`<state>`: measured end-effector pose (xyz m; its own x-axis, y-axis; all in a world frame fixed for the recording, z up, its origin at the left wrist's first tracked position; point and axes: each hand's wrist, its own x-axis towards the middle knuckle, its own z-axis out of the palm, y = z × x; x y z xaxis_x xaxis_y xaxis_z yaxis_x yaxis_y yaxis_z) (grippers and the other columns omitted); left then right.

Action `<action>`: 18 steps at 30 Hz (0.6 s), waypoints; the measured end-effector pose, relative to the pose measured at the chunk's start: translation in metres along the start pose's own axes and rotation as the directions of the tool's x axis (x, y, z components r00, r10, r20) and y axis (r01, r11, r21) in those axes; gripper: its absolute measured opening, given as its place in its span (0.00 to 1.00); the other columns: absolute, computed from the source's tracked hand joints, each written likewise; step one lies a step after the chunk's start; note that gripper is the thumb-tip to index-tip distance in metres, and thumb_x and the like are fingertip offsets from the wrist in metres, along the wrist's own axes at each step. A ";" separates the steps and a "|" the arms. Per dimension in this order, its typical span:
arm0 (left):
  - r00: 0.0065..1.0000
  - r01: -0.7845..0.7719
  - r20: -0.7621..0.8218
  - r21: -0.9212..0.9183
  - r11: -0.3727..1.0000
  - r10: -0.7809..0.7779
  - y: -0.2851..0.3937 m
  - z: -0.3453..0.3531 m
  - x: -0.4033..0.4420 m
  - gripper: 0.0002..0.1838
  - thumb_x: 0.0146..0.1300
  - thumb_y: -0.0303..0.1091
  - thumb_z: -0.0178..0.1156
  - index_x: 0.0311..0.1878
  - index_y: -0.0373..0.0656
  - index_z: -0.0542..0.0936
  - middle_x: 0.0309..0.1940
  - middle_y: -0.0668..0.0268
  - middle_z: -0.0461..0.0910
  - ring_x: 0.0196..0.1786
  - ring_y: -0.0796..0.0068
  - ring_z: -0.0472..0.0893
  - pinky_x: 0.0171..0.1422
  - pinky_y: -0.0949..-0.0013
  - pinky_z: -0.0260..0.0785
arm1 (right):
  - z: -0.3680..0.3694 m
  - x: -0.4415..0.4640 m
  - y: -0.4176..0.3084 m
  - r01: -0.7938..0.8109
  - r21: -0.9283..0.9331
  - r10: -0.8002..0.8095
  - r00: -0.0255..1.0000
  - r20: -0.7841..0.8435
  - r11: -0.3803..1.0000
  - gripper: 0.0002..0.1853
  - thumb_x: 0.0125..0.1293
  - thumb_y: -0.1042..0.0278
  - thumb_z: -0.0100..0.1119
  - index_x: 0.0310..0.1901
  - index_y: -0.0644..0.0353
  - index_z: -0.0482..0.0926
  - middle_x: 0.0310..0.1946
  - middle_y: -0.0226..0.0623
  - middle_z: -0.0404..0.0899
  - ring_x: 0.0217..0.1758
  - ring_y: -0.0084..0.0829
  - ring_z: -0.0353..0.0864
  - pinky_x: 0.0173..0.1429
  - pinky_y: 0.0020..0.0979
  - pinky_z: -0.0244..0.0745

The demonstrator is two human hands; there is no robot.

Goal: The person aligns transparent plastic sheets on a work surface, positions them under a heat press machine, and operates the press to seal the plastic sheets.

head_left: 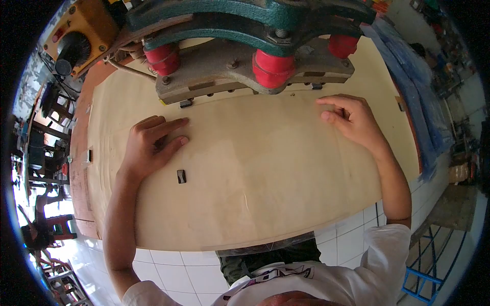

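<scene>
My left hand [153,143] rests over the beige sheet [240,168], its thumb and index finger stretched out and apart, the other fingers curled. Nothing shows between them. Just beyond the index fingertip, a small dark block [186,103] sits at the front edge of the machine's metal plate [209,66]. A similar small dark block [181,176] lies on the sheet, nearer to me than that hand. On the other side, my right hand [351,118] has thumb and index finger apart, with no object visible in it. Another dark block [316,86] sits at the plate's edge near its fingertips.
A green machine frame [219,30] with red mounts [274,69] hangs over the table's far side. At upper left is a yellow control box [81,35] with a black knob. Blue plastic sheeting [408,81] lies along the right; a small block [88,155] sits far left.
</scene>
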<state>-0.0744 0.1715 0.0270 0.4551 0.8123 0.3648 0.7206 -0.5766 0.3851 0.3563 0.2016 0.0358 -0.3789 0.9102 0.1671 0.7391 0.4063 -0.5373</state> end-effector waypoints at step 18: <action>1.000 0.029 -0.007 -0.036 0.999 -0.030 -0.002 0.000 -0.002 0.19 0.55 0.33 0.70 0.51 0.41 0.85 0.19 0.64 0.71 0.20 0.71 0.69 0.27 0.67 0.63 | 0.004 0.000 -0.001 0.039 0.055 -0.035 0.997 -0.063 0.998 0.13 0.64 0.74 0.63 0.50 0.61 0.82 0.21 0.28 0.72 0.23 0.17 0.65 0.30 0.24 0.64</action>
<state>-0.0766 0.1714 0.0257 0.4300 0.8284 0.3590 0.7142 -0.5553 0.4261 0.3534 0.2004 0.0334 -0.3685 0.8986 0.2380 0.6922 0.4361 -0.5750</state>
